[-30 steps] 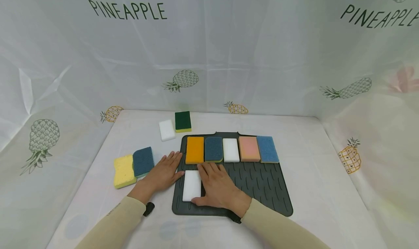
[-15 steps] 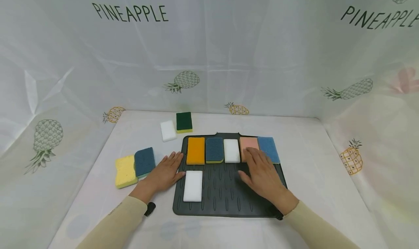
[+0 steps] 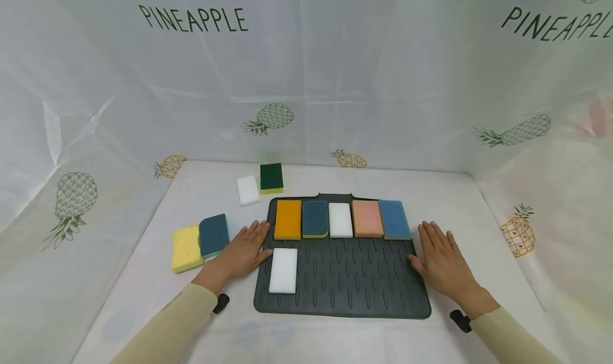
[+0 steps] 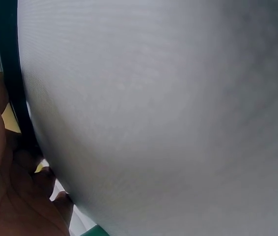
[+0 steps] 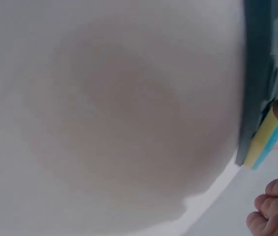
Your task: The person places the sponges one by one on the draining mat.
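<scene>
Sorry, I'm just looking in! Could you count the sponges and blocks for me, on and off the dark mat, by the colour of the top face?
White blocks: 3
Dark blue sponges: 2
Orange sponge: 1
Pink sponge: 1
Lighter blue sponge: 1
Yellow sponge: 1
Dark green sponge: 1
Total: 10

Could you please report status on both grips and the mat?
Left grip, right grip: empty, at side edges of mat. Six sponges on it. Possibly in the way: off-mat blue sponge beside left grip.
</scene>
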Demonstrator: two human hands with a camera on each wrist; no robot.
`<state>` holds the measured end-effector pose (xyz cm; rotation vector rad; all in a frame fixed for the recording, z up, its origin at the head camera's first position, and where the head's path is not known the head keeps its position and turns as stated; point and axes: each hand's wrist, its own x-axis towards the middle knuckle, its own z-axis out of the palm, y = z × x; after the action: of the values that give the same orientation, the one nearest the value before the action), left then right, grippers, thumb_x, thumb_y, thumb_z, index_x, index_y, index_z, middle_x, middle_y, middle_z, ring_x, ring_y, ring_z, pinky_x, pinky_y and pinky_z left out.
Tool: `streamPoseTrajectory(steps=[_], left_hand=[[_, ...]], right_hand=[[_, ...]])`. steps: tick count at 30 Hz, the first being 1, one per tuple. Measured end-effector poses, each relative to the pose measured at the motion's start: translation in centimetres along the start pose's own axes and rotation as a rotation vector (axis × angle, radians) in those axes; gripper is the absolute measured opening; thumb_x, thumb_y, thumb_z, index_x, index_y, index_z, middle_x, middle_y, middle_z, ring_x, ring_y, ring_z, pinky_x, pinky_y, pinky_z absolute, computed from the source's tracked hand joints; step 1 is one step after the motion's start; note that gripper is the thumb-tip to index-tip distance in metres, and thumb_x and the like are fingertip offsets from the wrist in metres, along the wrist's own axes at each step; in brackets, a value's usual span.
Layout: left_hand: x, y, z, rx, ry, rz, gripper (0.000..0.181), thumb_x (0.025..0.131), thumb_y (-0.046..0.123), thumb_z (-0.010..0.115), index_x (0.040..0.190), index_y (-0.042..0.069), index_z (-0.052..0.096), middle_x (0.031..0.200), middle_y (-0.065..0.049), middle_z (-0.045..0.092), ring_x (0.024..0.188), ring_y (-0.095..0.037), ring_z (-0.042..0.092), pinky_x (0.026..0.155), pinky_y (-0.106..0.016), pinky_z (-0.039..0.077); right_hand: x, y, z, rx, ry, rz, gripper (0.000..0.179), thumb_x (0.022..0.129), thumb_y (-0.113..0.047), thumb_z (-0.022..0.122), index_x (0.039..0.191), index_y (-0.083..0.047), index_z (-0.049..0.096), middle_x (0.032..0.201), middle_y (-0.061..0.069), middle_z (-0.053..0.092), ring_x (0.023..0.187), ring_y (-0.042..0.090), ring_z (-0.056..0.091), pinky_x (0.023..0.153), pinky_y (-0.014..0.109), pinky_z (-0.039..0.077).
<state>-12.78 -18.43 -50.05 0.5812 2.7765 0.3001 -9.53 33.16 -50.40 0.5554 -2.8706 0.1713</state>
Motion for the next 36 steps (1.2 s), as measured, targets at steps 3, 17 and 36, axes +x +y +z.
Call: streamPoseTrajectory(steps=[3,17,36], left_hand=[[0.1,-0.1,0.1,-0.007,0.004,0.002,0.079,0.111,0.048,0.051,0.168,0.002,0.020,0.175,-0.017,0.023,0.163,-0.037,0.018,0.132,-0.057,0.016],[0.2,-0.2,0.2,-0.002,-0.007,-0.002,0.080,0.111,0.048,0.051,0.169,0.003,0.018,0.175,-0.016,0.021,0.163,-0.036,0.018,0.132,-0.056,0.016],[-0.1,-0.2,-0.2,0.021,-0.009,0.009,0.078,0.111,0.046,0.051,0.168,0.001,0.022,0.174,-0.017,0.024,0.162,-0.037,0.021,0.132,-0.056,0.018]], right_hand=[[-0.3,0.8,0.1,-0.006,-0.028,-0.019,0.080,0.100,-0.030,0.071,0.157,0.012,0.035,0.161,0.035,0.038,0.154,0.049,0.031,0.126,0.068,0.020],[0.2,2.6,0.9,0.003,-0.134,-0.148,0.072,0.108,-0.033,0.058,0.161,0.008,0.031,0.165,0.029,0.037,0.159,0.041,0.027,0.134,0.052,0.006],[0.5,2.8,1.1,-0.025,-0.168,-0.164,0.069,0.108,-0.037,0.057,0.160,0.005,0.037,0.165,0.025,0.040,0.155,0.040,0.035,0.134,0.047,0.009]])
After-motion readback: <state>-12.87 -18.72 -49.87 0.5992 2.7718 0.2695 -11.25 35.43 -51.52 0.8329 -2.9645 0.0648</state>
